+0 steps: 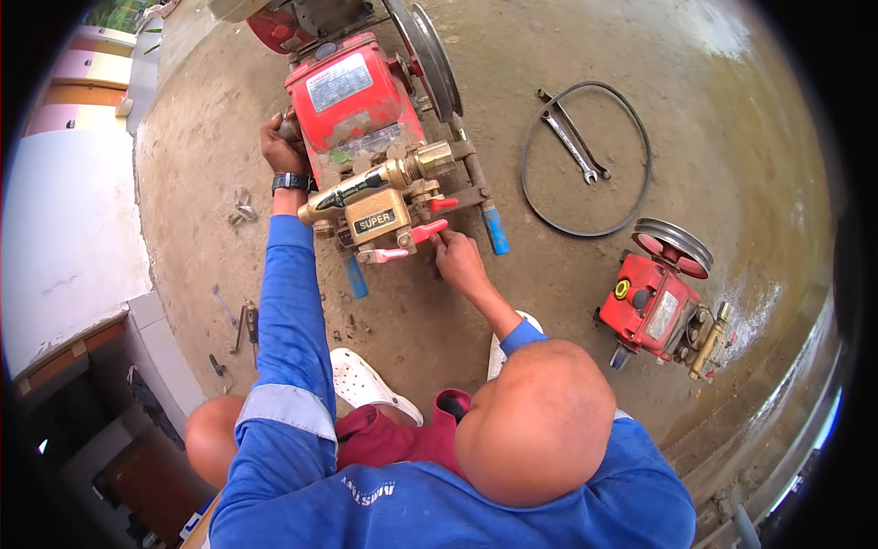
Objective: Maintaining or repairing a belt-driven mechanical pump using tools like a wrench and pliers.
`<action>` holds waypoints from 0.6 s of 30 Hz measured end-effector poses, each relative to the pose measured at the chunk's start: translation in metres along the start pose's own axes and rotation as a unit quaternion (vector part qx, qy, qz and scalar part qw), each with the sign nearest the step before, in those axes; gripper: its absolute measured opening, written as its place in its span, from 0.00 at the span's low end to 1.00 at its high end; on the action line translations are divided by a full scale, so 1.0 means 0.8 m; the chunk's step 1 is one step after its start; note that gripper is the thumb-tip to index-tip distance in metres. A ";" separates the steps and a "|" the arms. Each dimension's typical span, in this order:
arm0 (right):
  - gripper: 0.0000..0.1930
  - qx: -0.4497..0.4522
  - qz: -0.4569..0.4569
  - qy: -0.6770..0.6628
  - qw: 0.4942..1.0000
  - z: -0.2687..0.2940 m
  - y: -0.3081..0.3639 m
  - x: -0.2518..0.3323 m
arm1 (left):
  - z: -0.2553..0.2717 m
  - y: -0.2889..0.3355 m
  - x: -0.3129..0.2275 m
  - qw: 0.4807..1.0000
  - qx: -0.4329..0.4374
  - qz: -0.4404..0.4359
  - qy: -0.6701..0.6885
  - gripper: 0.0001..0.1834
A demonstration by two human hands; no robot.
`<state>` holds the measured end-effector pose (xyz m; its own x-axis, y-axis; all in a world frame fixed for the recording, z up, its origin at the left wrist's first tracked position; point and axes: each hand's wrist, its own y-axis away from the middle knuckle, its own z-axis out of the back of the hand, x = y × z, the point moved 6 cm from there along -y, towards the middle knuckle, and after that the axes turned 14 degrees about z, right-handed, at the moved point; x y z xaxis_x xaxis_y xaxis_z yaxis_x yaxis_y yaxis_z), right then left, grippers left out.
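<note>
Across the upper middle of the frame, a large red pump (352,96) is standing on the dirty concrete floor (494,311), its metal pulley (439,69) rising at its upper right. Along its lower end, a brass cylinder (352,192) is lying at a slant above a gold block (377,220), with red-handled levers (428,231) sticking out beside it. Blue-ended bars (495,231) are jutting toward the lower part of the frame. At the pump's left side, the left hand (279,145) is bending its fingers near a greyish part; they are partly hidden, so I cannot tell whether they are clasping it. Just below the levers, the right hand (460,261) is reaching up with its fingertips close to the middle handle; whether it is gripping anything, I cannot tell.

Toward the upper right, a black belt (525,165) is lying in a loop around part of two wrenches (572,146), whose upper ends are reaching its edge. Lower on the right, a smaller red pump (636,306) is resting with its own pulley tilting upward. At the left, several hand tools (251,322) are lying on the floor near the blue sleeve (297,302).
</note>
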<state>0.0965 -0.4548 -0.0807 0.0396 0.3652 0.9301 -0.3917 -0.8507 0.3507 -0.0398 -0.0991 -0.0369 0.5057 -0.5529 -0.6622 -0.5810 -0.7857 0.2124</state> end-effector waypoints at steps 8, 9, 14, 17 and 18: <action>0.17 0.149 0.030 0.012 0.988 -0.087 -0.022 -0.010 | 0.003 -0.007 -0.001 1.000 -0.026 -0.005 0.007 0.14; 0.17 0.192 -0.012 -0.053 0.980 -0.094 -0.012 0.002 | 0.009 -0.004 0.000 0.999 -0.030 0.005 0.019 0.14; 0.16 0.185 -0.052 -0.182 0.964 -0.053 0.002 0.014 | -0.019 0.007 0.005 1.000 -0.005 0.001 -0.002 0.14; 0.15 0.153 -0.040 -0.149 0.976 -0.027 0.007 0.027 | -0.017 0.006 0.005 1.000 -0.029 -0.010 0.003 0.14; 0.15 0.130 -0.018 -0.092 0.987 -0.018 0.007 0.032 | -0.011 0.003 0.004 0.999 -0.050 -0.016 0.014 0.14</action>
<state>0.0818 -0.4449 -0.0561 0.2251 0.3415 0.9125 -0.1395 -0.9156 0.3771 -0.0335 -0.1053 -0.0323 0.5412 -0.5332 -0.6503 -0.4982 -0.8262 0.2628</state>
